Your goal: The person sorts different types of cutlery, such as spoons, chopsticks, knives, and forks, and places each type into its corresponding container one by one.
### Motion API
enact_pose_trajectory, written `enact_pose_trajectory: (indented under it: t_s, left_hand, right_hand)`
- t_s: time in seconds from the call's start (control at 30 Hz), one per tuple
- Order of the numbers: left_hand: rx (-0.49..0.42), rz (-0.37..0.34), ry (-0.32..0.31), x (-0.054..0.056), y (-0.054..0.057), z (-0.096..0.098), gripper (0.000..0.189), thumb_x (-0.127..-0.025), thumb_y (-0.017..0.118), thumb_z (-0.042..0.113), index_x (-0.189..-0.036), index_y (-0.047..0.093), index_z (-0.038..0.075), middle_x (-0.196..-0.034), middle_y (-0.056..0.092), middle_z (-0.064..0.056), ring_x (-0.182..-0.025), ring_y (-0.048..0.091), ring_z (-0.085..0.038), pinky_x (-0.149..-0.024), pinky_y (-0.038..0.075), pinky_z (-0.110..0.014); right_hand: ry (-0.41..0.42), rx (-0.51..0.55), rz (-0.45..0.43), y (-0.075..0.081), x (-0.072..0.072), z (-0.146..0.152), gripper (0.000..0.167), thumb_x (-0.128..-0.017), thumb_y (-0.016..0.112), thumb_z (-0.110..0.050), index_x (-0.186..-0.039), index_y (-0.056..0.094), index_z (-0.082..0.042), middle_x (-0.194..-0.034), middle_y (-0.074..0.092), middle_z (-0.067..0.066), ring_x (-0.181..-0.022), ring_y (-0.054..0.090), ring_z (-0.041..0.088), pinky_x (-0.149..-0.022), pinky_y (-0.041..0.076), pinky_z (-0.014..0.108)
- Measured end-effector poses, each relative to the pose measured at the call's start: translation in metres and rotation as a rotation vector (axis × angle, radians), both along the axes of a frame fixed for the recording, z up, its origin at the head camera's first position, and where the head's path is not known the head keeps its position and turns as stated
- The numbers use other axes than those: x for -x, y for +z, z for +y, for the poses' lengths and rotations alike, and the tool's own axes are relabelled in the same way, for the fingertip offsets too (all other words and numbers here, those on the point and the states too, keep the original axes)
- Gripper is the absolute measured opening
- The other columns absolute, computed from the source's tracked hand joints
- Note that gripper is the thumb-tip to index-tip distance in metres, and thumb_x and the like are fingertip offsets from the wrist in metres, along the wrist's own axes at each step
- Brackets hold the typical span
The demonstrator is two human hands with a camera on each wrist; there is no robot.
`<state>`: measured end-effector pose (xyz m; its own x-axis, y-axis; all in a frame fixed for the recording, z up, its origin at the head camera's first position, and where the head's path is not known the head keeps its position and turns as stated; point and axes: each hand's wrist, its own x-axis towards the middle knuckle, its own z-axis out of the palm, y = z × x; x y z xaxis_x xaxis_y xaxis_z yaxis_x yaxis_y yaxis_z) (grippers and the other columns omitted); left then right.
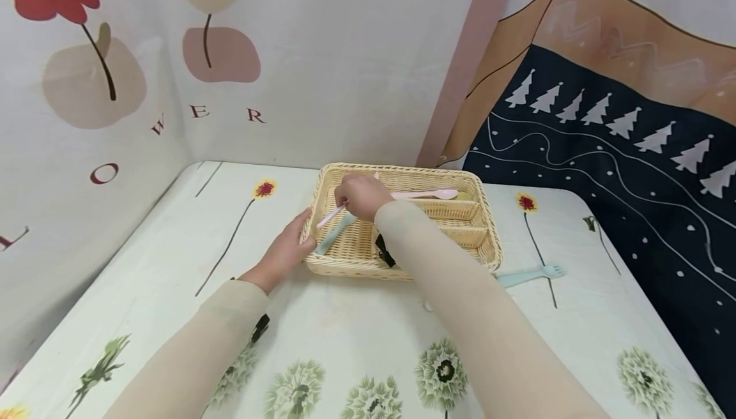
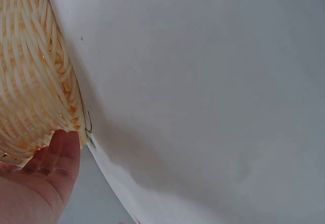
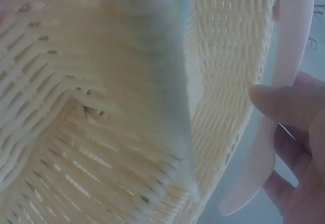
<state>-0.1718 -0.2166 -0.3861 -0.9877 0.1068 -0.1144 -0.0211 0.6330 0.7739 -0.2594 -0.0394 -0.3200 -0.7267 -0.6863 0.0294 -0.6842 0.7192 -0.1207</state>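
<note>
A shallow woven basket (image 1: pixel 489 240) with divided compartments stands on the table. My left hand (image 1: pixel 283 250) grips its left side at the rim; in the left wrist view the fingertips (image 2: pixel 71 137) are against the woven outer wall. Over the basket's left compartment, my right hand (image 1: pixel 362 197) pinches a pale pink plastic knife (image 3: pixel 292 36). The knife's toothed blade slants down toward the left rim. Below it, a light blue utensil (image 1: pixel 336 235) lies in that same compartment, its upper end close to the right hand. A pink spoon (image 1: pixel 431 194) lies in the back compartment.
To the basket's right, a light blue fork (image 1: pixel 531 275) lies on the flower-printed tablecloth (image 1: pixel 345 329), partly behind the right forearm. A small white piece (image 1: pixel 427 306) peeks out beside that sleeve. Printed curtains (image 1: pixel 345 74) hang along the table's back and sides.
</note>
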Motion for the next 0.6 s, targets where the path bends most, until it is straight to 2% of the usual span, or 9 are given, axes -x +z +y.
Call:
enact_pose_trajectory:
  t_s: [0.3,0.47,0.6]
  left_hand:
    - [-0.029,0.001,0.005,-0.0005,0.0000,0.0007,0.074,-0.090,0.044,0.013,-0.155,0.010,0.004,-0.159,0.016,-0.020,-0.144,0.022,-0.035,-0.115,0.020,-0.049]
    - [-0.030,0.004,0.009,-0.0009,-0.0016,0.0000,0.074,-0.089,0.043,0.014,-0.155,0.011,0.004,-0.159,0.016,-0.019,-0.144,0.020,-0.034,-0.116,0.019,-0.048]
    - [-0.033,0.015,0.012,-0.0010,-0.0015,0.0000,0.074,-0.089,0.043,0.014,-0.155,0.012,0.003,-0.159,0.017,-0.018,-0.144,0.021,-0.034,-0.116,0.018,-0.047]
  right_hand:
    - [-0.032,-0.047,-0.090,-0.0022,0.0033,-0.0080,0.022,-0.090,0.059,0.000,-0.092,0.075,-0.015,-0.093,0.066,-0.004,-0.084,0.055,0.013,-0.070,0.047,0.027]
    - [-0.050,-0.074,-0.169,-0.0042,0.0060,-0.0105,0.024,-0.090,0.056,0.002,-0.087,0.073,-0.015,-0.087,0.066,-0.005,-0.082,0.055,0.014,-0.071,0.047,0.027]
    - [-0.021,-0.096,-0.198,-0.0061,0.0093,-0.0106,0.025,-0.088,0.055,0.005,-0.089,0.073,-0.013,-0.086,0.065,-0.004,-0.080,0.054,0.014,-0.073,0.047,0.028]
